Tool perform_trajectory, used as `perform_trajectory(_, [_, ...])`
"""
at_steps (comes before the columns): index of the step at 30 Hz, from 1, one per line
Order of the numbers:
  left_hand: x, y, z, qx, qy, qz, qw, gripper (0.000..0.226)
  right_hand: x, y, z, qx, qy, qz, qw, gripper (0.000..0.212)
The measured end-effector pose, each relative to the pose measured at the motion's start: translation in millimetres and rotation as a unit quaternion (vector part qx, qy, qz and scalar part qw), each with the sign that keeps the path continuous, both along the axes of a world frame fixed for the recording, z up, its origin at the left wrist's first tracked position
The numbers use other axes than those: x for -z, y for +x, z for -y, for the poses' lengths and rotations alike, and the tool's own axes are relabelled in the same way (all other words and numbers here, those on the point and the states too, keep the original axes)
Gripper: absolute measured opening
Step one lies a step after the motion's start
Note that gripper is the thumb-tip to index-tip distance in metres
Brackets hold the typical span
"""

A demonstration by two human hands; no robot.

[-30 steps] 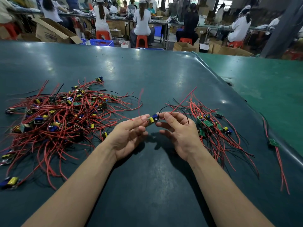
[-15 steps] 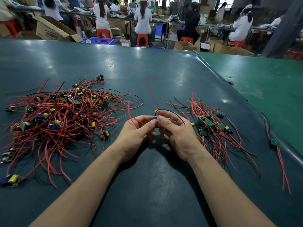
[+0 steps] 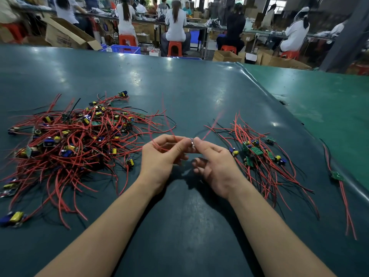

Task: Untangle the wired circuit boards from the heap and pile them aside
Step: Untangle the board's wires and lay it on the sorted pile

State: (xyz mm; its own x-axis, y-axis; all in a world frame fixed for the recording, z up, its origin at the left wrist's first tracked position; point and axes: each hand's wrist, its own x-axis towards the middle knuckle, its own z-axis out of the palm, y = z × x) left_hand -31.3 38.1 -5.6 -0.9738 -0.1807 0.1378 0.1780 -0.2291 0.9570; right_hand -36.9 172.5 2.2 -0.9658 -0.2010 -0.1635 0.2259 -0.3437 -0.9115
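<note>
Pinching one small board [image 3: 191, 142] between both hands — left hand [image 3: 161, 156], right hand [image 3: 214, 162] — the sorted pile [image 3: 259, 154] lies just right, nearer the right hand.

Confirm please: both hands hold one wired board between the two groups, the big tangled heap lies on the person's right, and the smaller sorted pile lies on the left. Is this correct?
The sides are swapped. The head view shows the big tangled heap on the person's left and the smaller sorted pile on the right. The left hand and right hand do hold one wired board between them.
</note>
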Motion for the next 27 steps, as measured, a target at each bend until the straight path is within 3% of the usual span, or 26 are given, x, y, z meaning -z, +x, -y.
perform_trajectory(6, [5.5, 1.9, -3.6, 0.036, -0.073, -0.089, 0.993, 0.016, 2.6, -3.8, 2.5, 0.120, 0.055, -0.041, 0.990, 0.027])
perform_trajectory(11, [9.4, 1.4, -1.7, -0.022, -0.192, -0.163, 0.967, 0.024, 1.1, -2.1, 3.5, 0.108, 0.083, -0.027, 0.990, 0.033])
perform_trajectory(14, [7.1, 2.7, -4.4, 0.021, -0.136, -0.131, 0.982, 0.015, -1.1, -0.2, 3.6, 0.085, 0.091, -0.042, 0.991, 0.040])
perform_trajectory(18, [3.9, -1.4, -2.7, 0.002, -0.070, -0.055, 0.996, 0.007, -0.7, 0.1, 0.5, 0.098, 0.119, -0.075, 0.985, 0.028])
perform_trajectory(22, [1.2, -5.3, 1.8, -0.015, 0.004, 0.000, 1.000, 0.007, -1.6, 0.0, -2.5, 0.091, 0.056, -0.082, 0.991, 0.018])
perform_trajectory(25, [0.2, -7.1, 3.8, -0.009, 0.075, 0.024, 0.997, 0.012, -3.6, -3.4, -7.7, 0.082, 0.010, -0.048, 0.995, 0.028])
perform_trajectory(27, [0.5, -6.4, 4.1, 0.005, 0.074, 0.021, 0.997, 0.012, -3.1, -5.1, -9.1, 0.089, -0.017, -0.024, 0.996, 0.032])
